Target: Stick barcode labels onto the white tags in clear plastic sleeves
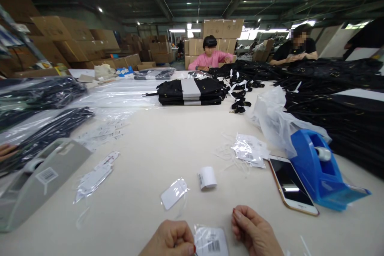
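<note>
A white tag with a barcode in a clear sleeve [211, 242] lies at the bottom edge, between my two hands. My left hand [172, 240] is closed, thumb against curled fingers, right beside the tag's left edge; what it pinches is too small to make out. To the right of the tag, my right hand [255, 230] has thumb and forefinger pressed together, and anything between them cannot be seen. Just beyond are a single sleeved tag [174, 194] with a thin clear loop and a small curled roll of white labels [207, 178].
A phone [292, 184] and a blue tape dispenser [318, 172] stand right, near sleeved tags [250, 150]. Left are a grey tape dispenser [45, 184] and more tags [96, 178]. Stacked black bags [207, 92] lie ahead; black straps [240, 102] beside them. Co-workers sit across the table.
</note>
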{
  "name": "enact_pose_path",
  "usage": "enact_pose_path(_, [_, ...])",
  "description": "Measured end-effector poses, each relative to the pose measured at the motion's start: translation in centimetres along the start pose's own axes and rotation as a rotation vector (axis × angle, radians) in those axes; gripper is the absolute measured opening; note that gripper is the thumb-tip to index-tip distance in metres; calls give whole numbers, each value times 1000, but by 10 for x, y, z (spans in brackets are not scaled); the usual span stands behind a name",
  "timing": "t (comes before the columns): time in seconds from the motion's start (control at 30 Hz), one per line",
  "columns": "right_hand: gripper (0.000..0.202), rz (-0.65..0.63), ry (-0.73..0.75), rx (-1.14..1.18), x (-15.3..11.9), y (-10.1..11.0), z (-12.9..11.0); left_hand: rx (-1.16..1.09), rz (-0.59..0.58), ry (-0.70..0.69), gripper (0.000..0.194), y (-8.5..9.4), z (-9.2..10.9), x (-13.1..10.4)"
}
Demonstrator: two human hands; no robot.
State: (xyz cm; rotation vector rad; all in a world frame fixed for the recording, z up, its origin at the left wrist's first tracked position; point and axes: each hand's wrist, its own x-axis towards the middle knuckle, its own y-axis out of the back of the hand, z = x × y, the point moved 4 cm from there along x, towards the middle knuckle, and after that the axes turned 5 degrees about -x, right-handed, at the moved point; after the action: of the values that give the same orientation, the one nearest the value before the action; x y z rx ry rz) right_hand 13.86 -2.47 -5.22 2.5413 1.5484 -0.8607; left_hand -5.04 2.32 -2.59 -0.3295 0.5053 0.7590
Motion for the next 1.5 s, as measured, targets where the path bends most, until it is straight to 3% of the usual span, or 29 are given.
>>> enact_pose_path(0.13, [28,-12,280,-491,-3,1,-7,51,24,15,25,4,-11,4])
enact_pose_path(0.23, [31,-200,433,-811,-8,-7,-15,113,39,-9,20,6,-13,5])
enact_pose_path(0.37, [38,-478,418,-1036,-8,-19,-23,120,30,-88,23,8,-10,3])
enact_pose_path(0.5, [36,-570,386,-1085,-5,-26,-28,59,41,-111,27,10,-10,3])
enact_pose_path(0.63, [22,-625,240,-1082,-4,-27,-22,25,89,-92,28,11,-9,0])
enact_pose_path(0.8, [21,-693,46,-832,-3,-26,-17,-48,180,-57,27,15,-6,-7])
enact_pose_path(1.0, [36,-747,-57,-568,-5,-22,-9,-72,233,-96,32,23,-13,-6])
enact_pose_path(1.23, [40,-688,-109,-344,-5,-15,1,-84,208,-118,34,26,-24,-8])
enact_pose_path(1.37, [36,-679,-76,-464,-5,-11,-4,-19,201,-123,32,24,-22,-11])
enact_pose_path(1.5, [23,-631,135,-912,-7,-12,-22,129,168,-149,26,13,-7,-13])
